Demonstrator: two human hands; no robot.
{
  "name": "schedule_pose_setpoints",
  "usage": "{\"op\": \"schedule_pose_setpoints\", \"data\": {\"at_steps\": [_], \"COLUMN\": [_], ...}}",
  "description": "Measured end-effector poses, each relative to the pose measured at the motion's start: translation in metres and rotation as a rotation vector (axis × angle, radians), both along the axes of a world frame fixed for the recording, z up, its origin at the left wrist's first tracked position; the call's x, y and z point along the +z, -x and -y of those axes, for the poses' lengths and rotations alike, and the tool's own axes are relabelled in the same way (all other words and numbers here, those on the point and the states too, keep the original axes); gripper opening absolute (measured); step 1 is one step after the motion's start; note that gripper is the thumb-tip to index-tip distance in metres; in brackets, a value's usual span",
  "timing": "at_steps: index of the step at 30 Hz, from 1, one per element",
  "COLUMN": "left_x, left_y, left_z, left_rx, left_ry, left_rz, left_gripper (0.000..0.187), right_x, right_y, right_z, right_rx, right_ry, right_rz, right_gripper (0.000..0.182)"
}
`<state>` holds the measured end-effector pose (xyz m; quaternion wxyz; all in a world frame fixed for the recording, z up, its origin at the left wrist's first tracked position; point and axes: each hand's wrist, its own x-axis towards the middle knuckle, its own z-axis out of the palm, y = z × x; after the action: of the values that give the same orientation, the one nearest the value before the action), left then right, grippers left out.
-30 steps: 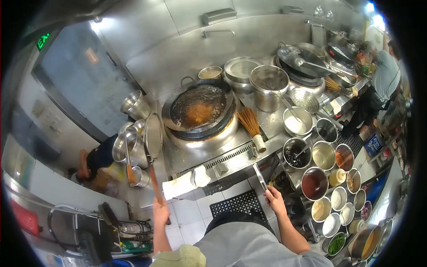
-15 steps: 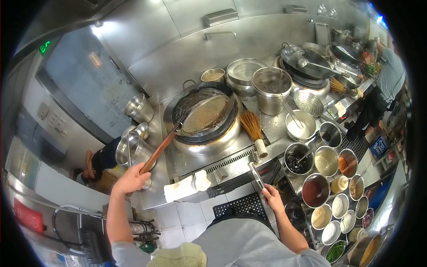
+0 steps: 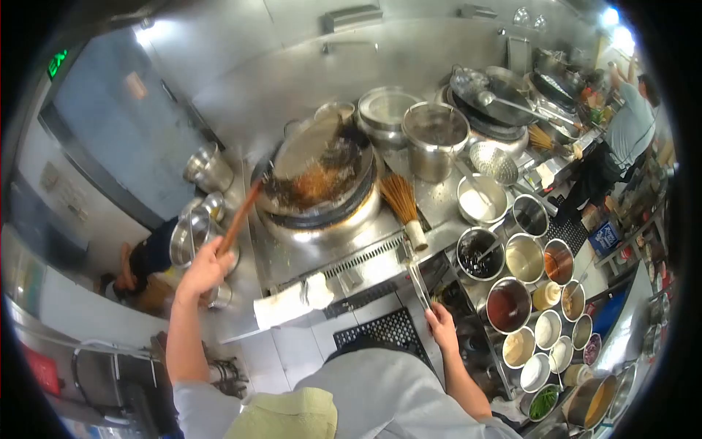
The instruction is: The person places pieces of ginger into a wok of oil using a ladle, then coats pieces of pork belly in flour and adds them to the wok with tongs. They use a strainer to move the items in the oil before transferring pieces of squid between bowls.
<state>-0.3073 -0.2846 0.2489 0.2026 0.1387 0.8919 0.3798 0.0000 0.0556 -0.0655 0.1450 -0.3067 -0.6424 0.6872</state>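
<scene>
My left hand (image 3: pixel 205 269) is closed around the wooden handle (image 3: pixel 240 218) of a wide mesh strainer (image 3: pixel 300 150). Blurred by motion, the strainer's head stands tilted up over the far left side of a dark wok (image 3: pixel 351 172) on the burner. Brown-orange colour (image 3: pixel 318 184) shows inside the wok below the mesh. In my right hand (image 3: pixel 442 325), low by the counter's front edge, is a narrow silvery metal tool (image 3: pixel 420 287), pointing toward the stove. A bamboo wok brush (image 3: pixel 400 201) lies between the wok and that tool.
A folded white cloth (image 3: pixel 292 300) rests on the counter's front edge. Steel pots (image 3: pixel 431 157) stand behind and right of the wok. Several sauce and seasoning containers (image 3: pixel 510 306) crowd the right side. One person (image 3: pixel 632 121) stands far right; another (image 3: pixel 135 263) is low at the left.
The strainer's head has tipped up from lying across the wok, baring the brown-orange inside. My left hand keeps its grip on the handle. The whole view has shifted slightly.
</scene>
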Motion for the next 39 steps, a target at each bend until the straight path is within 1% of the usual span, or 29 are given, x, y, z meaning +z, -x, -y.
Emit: {"op": "schedule_pose_setpoints", "data": {"at_steps": [1, 3, 4, 5, 6, 7, 8, 9, 12, 15, 16, 17, 19, 20, 21, 23, 25, 26, 27, 28, 29, 31, 33, 34, 35, 37, 38, 39], "left_x": [-0.002, -0.021, -0.026, -0.030, -0.036, -0.044, -0.055, -0.064, -0.086, -0.107, -0.113, -0.119, -0.126, -0.129, -0.133, -0.140, -0.146, -0.149, -0.150, -0.151, -0.151, -0.144, -0.146, -0.153, -0.158, -0.159, -0.150, -0.149], "left_y": [0.000, 0.005, 0.002, -0.001, -0.004, -0.008, -0.012, -0.016, -0.034, -0.050, -0.054, -0.059, -0.063, -0.064, -0.065, -0.061, -0.055, -0.052, -0.047, -0.040, -0.031, -0.016, 0.002, 0.011, 0.019, 0.033, 0.035, 0.041], "left_z": [0.000, 0.003, 0.001, -0.002, -0.004, -0.004, -0.004, -0.004, 0.004, 0.017, 0.018, 0.018, 0.019, 0.020, 0.021, 0.023, 0.026, 0.029, 0.031, 0.031, 0.029, 0.024, 0.025, 0.024, 0.024, 0.019, 0.014, 0.011], "left_rx": [0.056, 0.047, 0.067, 0.078, 0.118, 0.150, 0.180, 0.207, 0.239, 0.268, 0.274, 0.290, 0.308, 0.327, 0.336, 0.352, 0.345, 0.345, 0.344, 0.338, 0.327, 0.317, 0.284, 0.283, 0.279, 0.274, 0.227, 0.197], "left_ry": [-0.069, -0.249, -0.299, -0.353, -0.405, -0.457, -0.510, -0.565, -0.667, -0.773, -0.807, -0.825, -0.868, -0.864, -0.878, -0.903, -0.898, -0.887, -0.875, -0.868, -0.866, -0.784, -0.696, -0.691, -0.599, -0.415, -0.311, -0.293], "left_rz": [0.035, -0.010, 0.000, 0.006, 0.042, 0.074, 0.101, 0.123, 0.206, 0.259, 0.274, 0.283, 0.289, 0.292, 0.301, 0.315, 0.293, 0.289, 0.286, 0.283, 0.276, 0.229, 0.188, 0.180, 0.113, -0.023, -0.236, -0.286], "left_gripper": [0.027, 0.029, 0.029, 0.030, 0.032, 0.032, 0.033, 0.034, 0.035, 0.034, 0.034, 0.034, 0.034, 0.033, 0.032, 0.031, 0.031, 0.030, 0.029, 0.028, 0.027, 0.023, 0.021, 0.025, 0.028, 0.036, 0.045, 0.047], "right_x": [0.003, 0.000, -0.004, -0.011, -0.031, -0.015, -0.001, -0.003, -0.020, -0.025, -0.027, -0.029, -0.014, -0.013, -0.011, -0.010, 0.084, 0.046, 0.064, 0.072, 0.091, 0.147, 0.172, 0.180, 0.170, 0.129, 0.127, 0.145], "right_y": [0.008, 0.033, 0.047, 0.062, 0.078, 0.092, 0.107, 0.123, 0.154, 0.168, 0.170, 0.168, 0.166, 0.163, 0.157, 0.147, 0.133, 0.136, 0.133, 0.130, 0.128, 0.136, 0.158, 0.163, 0.170, 0.188, 0.185, 0.193], "right_z": [-0.001, -0.004, -0.005, -0.006, -0.008, -0.004, 0.003, 0.007, 0.020, 0.029, 0.030, 0.029, 0.028, 0.026, 0.024, 0.001, -0.023, -0.070, -0.099, -0.134, -0.163, -0.181, -0.181, -0.181, -0.192, -0.227, -0.229, -0.204], "right_rx": [0.023, 0.099, 0.133, 0.157, 0.176, 0.177, 0.187, 0.194, 0.162, 0.146, 0.155, 0.194, 0.259, 0.248, 0.218, 0.068, 0.003, -0.098, -0.186, -0.194, -0.239, -0.318, -0.335, -0.349, -0.318, -0.252, 0.065, -0.061], "right_ry": [-0.052, -0.224, -0.301, -0.345, -0.318, -0.519, -0.553, -0.497, -0.731, -0.732, -0.771, -0.750, -0.713, -0.755, -0.824, -1.108, -0.370, -0.027, 0.388, 0.431, 0.604, 0.760, 0.755, 0.748, 0.796, 0.894, 1.126, 1.107], "right_rz": [-0.001, -0.064, -0.088, -0.085, -0.012, 0.032, 0.071, 0.088, 0.088, 0.149, 0.163, 0.217, 0.310, 0.261, 0.202, -0.053, 0.073, -0.096, -0.457, -0.738, -0.810, -0.886, -0.818, -0.780, -0.743, -0.668, -0.649, -0.602], "right_gripper": [0.041, 0.048, 0.053, 0.057, 0.064, 0.063, 0.063, 0.063, 0.063, 0.062, 0.063, 0.062, 0.062, 0.065, 0.064, 0.058, 0.047, 0.039, 0.038, 0.046, 0.060, 0.067, 0.064, 0.063, 0.058, 0.048, 0.032, 0.022]}}
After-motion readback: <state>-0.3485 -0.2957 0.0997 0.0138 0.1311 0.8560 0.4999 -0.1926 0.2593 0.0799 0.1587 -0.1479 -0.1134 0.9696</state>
